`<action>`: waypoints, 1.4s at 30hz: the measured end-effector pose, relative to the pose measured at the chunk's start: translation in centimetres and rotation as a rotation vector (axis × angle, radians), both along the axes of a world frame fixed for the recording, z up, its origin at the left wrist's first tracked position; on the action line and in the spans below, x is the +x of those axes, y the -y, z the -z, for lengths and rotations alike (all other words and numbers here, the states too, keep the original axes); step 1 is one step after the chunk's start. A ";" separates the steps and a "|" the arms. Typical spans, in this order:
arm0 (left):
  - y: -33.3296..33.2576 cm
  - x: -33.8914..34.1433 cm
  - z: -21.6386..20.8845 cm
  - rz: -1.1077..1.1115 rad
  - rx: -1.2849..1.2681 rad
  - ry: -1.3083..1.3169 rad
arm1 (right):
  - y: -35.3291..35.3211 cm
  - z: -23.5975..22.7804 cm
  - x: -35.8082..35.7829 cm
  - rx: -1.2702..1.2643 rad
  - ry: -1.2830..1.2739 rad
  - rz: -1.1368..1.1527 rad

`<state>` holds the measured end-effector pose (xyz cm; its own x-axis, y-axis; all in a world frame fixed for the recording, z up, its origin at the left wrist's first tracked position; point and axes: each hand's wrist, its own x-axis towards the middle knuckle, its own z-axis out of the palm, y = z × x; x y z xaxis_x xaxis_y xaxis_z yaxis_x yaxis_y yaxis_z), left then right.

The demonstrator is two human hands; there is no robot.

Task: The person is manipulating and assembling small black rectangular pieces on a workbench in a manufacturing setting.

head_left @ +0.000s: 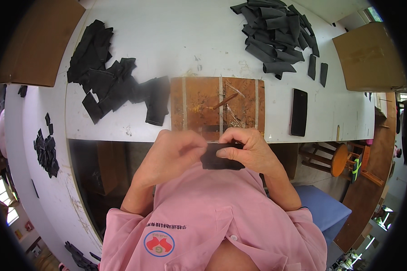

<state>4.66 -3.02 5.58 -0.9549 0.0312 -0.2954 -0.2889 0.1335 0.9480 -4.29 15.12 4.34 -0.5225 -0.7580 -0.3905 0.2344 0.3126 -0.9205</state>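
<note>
A small dark fabric piece (222, 159) is held up in front of my chest, just off the near edge of the table. My right hand (251, 149) is closed on its right part, thumb on the near face. At the upper left corner of the piece, my left hand (178, 151) has its thumb and fingers pinched together, slightly blurred. Beyond my hands lies a stained brown board (196, 97) with pale strips across it. A thin brown stick-like tool (224, 101) rests on the board.
Dark fabric pieces (115, 86) lie piled left of the board. Rolled dark pieces (280, 34) are heaped at the far right, near a black phone (299, 112). Cardboard boxes (40, 40) flank the white table (167, 40). A wooden stool (339, 159) stands at right.
</note>
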 end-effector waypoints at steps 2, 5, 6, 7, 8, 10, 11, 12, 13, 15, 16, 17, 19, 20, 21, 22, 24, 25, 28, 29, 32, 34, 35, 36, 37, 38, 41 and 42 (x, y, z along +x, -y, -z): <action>-0.2 0.0 0.4 -0.010 -0.012 0.011 | -0.1 0.4 0.1 -0.032 -0.017 -0.001; -0.5 0.1 0.7 -0.080 0.072 0.023 | -0.2 1.0 0.1 -0.085 -0.057 -0.004; -0.6 0.1 0.4 -0.096 0.128 0.046 | -0.2 1.1 0.1 -0.105 -0.078 -0.008; -0.6 0.0 0.3 -0.113 0.184 0.069 | -0.2 1.2 0.1 -0.104 -0.078 -0.007; -0.6 0.0 0.3 -0.111 0.184 0.068 | -0.1 1.2 0.0 -0.107 -0.095 -0.014; -0.5 0.0 0.5 -0.063 0.095 0.027 | 0.0 1.2 -0.1 -0.110 -0.114 -0.021; -0.4 -0.1 0.5 -0.062 0.094 0.024 | 0.0 1.1 -0.2 -0.098 -0.119 -0.047; -0.3 -0.1 0.6 -0.030 0.043 0.002 | 0.1 1.0 -0.3 -0.088 -0.127 -0.073; -0.3 -0.2 0.7 0.002 -0.010 -0.022 | 0.2 1.0 -0.2 -0.093 -0.133 -0.073; -0.6 0.0 1.3 -0.092 -0.028 -0.023 | 1.0 1.3 0.3 -0.025 -0.774 0.047; -0.8 0.1 1.7 -0.183 -0.039 -0.017 | 1.6 1.5 0.4 0.098 -1.121 0.192; -1.2 0.1 1.9 -0.195 -0.058 -0.030 | 1.6 1.3 0.6 0.072 -1.130 0.194; -2.7 0.2 2.2 -0.499 0.138 -0.060 | 1.3 0.4 1.4 0.041 -1.023 0.274; -3.3 0.1 2.4 -0.493 0.071 -0.133 | 1.8 0.1 2.0 -0.083 -0.772 0.304; -3.9 0.0 2.6 -0.481 0.004 -0.202 | 2.0 0.3 2.3 -0.109 -0.776 0.300; -4.2 -0.2 2.3 -0.442 -0.138 -0.296 | 2.0 0.9 2.4 -0.113 -0.638 0.343; -4.7 -0.5 2.4 -0.455 -0.419 -0.466 | 2.4 1.6 2.2 -0.131 -0.558 0.420; -5.0 -0.6 3.2 -0.493 -0.545 -0.564 | 2.6 1.8 2.0 -0.151 -0.559 0.412; -5.3 -1.0 4.7 -0.646 -0.656 -0.634 | 3.4 2.9 2.0 -0.057 -0.965 0.347; -5.0 -1.2 5.0 -0.651 -0.664 -0.642 | 3.5 3.4 2.0 -0.069 -0.971 0.347; -4.0 -1.6 4.1 -0.788 0.478 -0.121 | 3.5 3.7 1.8 -0.037 -0.812 0.386; -3.1 -1.4 4.2 -0.713 0.614 -0.078 | 3.0 4.5 1.6 -0.121 -0.682 0.388; -3.0 -1.3 4.2 -0.631 0.746 -0.025 | 2.6 4.9 1.3 -0.196 -0.543 0.391; -3.1 -1.2 4.0 -0.569 0.760 -0.022 | 2.3 4.9 1.1 -0.279 -0.351 0.433; -2.9 -1.2 3.8 -0.570 0.762 -0.027 | 2.1 4.8 1.0 -0.279 -0.356 0.429; -2.5 -1.2 3.7 -0.505 0.854 0.005 | 1.8 4.5 1.1 -0.313 -0.208 0.416; -2.3 -1.6 3.2 -0.401 0.890 -0.013 | 1.5 3.6 0.9 -0.339 0.094 0.415; -2.5 -1.8 3.1 -0.369 0.830 -0.061 | 1.5 3.5 0.9 -0.415 0.274 0.420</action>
<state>2.89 -0.49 2.52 -0.9596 -0.0997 -0.2633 -0.1241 -0.6896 0.7135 -3.42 13.66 0.88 -0.7303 -0.6274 -0.2701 0.5024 -0.2255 -0.8347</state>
